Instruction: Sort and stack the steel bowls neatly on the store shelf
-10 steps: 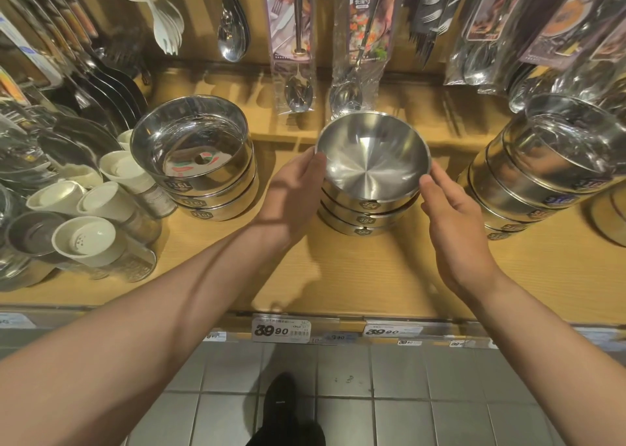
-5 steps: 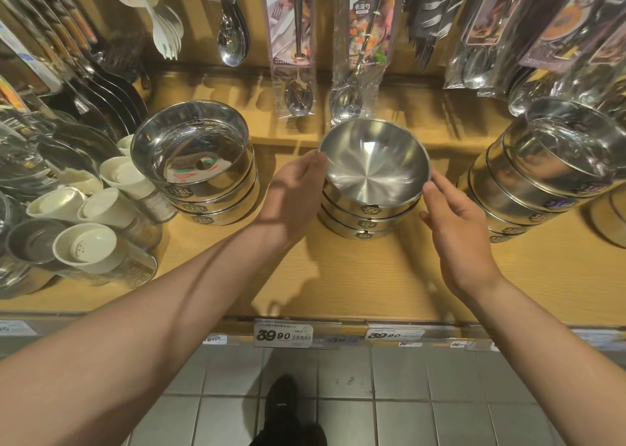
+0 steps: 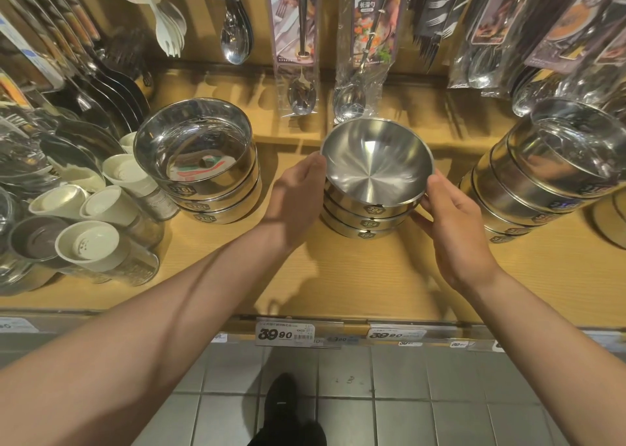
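Head view: both hands (left hand (image 3: pixel 298 198), right hand (image 3: pixel 454 222)) apparently grip stacked top bowl (image 3: pixel 376 164).

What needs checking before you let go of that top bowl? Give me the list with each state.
1. Top bowl sits on the 304 stack: ok.
2. Bowl level: not ok, it looks tipped toward the camera.
3. Left hand on the rim: ok.
4. Right hand on the rim: ok, fingertips touch it.
5. Labels line up down the stack's front: ok.
6. Gap to the 316L stack: ok, bare shelf between.
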The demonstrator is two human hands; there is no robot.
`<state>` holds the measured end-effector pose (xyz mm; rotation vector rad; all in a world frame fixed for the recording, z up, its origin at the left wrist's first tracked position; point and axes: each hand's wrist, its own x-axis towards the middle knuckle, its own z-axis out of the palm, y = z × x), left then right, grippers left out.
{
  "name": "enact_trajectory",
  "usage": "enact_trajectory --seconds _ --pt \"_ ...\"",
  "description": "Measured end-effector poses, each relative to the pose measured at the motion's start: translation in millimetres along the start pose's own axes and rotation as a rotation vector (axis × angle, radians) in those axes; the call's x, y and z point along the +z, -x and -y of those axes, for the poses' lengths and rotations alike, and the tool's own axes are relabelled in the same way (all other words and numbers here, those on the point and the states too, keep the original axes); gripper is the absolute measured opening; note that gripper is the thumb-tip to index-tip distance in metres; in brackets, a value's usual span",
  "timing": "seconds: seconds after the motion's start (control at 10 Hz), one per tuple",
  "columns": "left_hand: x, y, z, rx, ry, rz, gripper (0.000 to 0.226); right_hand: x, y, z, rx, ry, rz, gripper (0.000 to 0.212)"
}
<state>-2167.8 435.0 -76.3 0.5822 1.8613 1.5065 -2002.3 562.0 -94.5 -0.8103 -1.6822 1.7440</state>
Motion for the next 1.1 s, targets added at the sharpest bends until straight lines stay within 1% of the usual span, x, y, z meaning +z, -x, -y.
enact_trajectory --seconds 0.2,0.4,0.5,0.6,0.7,0.8,0.9,1.0,1.1 --pt "0 -1 1 0.0 0.039 -0.014 0.035 -1 -4 -2 -0.022 -0.004 0.027 0.038" --pt "-3 -9 -2 -0.016 0.063 -0.065 0.056 3 -13 -4 -0.027 -0.009 0.056 0.039" --pt "0 -11 0 -0.079 0.113 -0.091 0.048 2 -15 -5 -0.004 -0.004 0.04 0.04" --pt "2 -9 2 -0.061 0.052 -0.1 0.041 -1 -13 -6 0.026 -0.004 0.002 0.04" --pt "0 -6 4 -0.017 0.035 0.013 0.034 -4 -11 -6 0.054 0.003 -0.017 0.041" --pt "0 -2 1 0.01 0.06 0.017 0.036 -5 -10 -7 0.071 0.002 -0.029 0.041" --pt "0 1 -5 -0.023 0.065 0.01 0.033 -6 -10 -6 0.114 -0.012 -0.064 0.042" --pt "-4 5 -11 -0.048 0.105 0.049 0.028 -8 -7 -4 0.207 -0.041 -0.096 0.041" --pt "-14 17 -12 -0.142 0.461 0.063 0.024 -11 2 6 0.323 -0.017 -0.173 0.03"
